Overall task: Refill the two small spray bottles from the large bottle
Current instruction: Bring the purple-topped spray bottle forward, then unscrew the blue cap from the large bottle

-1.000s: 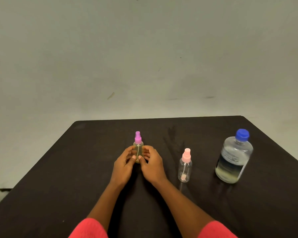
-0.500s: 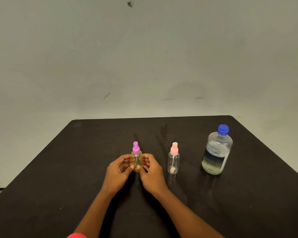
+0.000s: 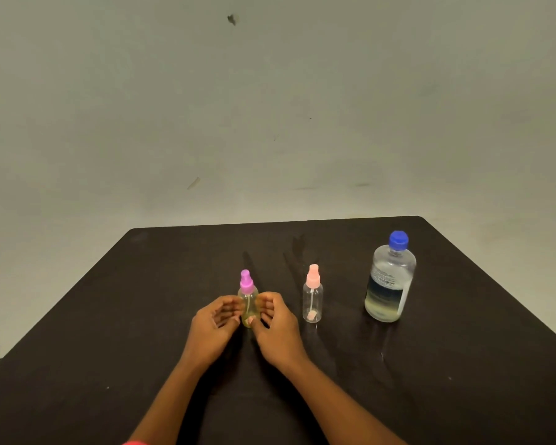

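Purple-capped bottle [image 3: 247, 296] between left hand [image 3: 213, 327] and right hand [image 3: 277, 329] — base half-hidden

Clear glossy plastic bottles [image 3: 312, 298] on a matt black table [image 3: 142, 316].

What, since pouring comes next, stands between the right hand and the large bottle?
The pink-capped spray bottle stands upright on the table directly between the right hand, which touches the purple-capped bottle, and the large bottle. The hand would probably have to pass over or behind it.
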Available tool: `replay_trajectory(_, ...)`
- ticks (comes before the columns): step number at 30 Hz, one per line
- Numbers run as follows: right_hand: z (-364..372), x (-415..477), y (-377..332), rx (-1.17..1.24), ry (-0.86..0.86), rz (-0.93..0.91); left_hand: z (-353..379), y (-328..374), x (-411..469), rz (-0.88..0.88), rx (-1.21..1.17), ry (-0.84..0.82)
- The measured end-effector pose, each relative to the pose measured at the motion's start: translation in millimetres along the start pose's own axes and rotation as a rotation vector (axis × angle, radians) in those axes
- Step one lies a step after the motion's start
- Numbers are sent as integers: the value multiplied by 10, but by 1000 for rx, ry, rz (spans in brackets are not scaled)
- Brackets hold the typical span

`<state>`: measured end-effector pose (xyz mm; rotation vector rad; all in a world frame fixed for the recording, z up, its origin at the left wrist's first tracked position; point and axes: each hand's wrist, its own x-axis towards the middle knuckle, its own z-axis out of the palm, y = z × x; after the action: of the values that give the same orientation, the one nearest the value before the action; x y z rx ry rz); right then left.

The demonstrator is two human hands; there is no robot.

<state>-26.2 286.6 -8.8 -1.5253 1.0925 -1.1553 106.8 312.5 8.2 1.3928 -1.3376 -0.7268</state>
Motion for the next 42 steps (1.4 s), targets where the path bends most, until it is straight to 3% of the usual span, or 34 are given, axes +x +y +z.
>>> replay_trajectory(3, -39, -68, -61, -14, 46, -16, -15, -34, 17, -4, -13, 38)
replay_trajectory(7, -173, -285, -227, 35, 128, -205, -26, -67, 27, 16, -100, 225)
replay_trajectory(12, -478, -309, -502, 104, 338, -394, 23, 86, -56, 164, -89, 533)
replay_trajectory(15, -761, -206, -767, 137, 464, -481, 126, 373, -106, 302, -50, 568)
replay_trajectory(20, -1261, 27, -1075, 103, 669, -556, 416, 979, -43, 631, -3, 495)
replay_trajectory(23, -1548, 109, -1119, -26, 748, -488, 703, 1250, -1, 688, -14, 379)
replay_trajectory(27, -1848, 214, -1037, -265, 745, -337, 1121, 1427, 66, 602, 52, 116)
replay_trajectory(33, -2022, 263, -797, -454, 588, -242, 1657, 1518, 99, 363, 310, -227)
replay_trajectory(36, -2027, 247, -731, -505, 577, -223, 1874, 1486, 146, 294, 306, -275)
replay_trajectory(42, -2016, 219, -705, -429, 610, -236, 2091, 1397, 197, 162, 170, -193)
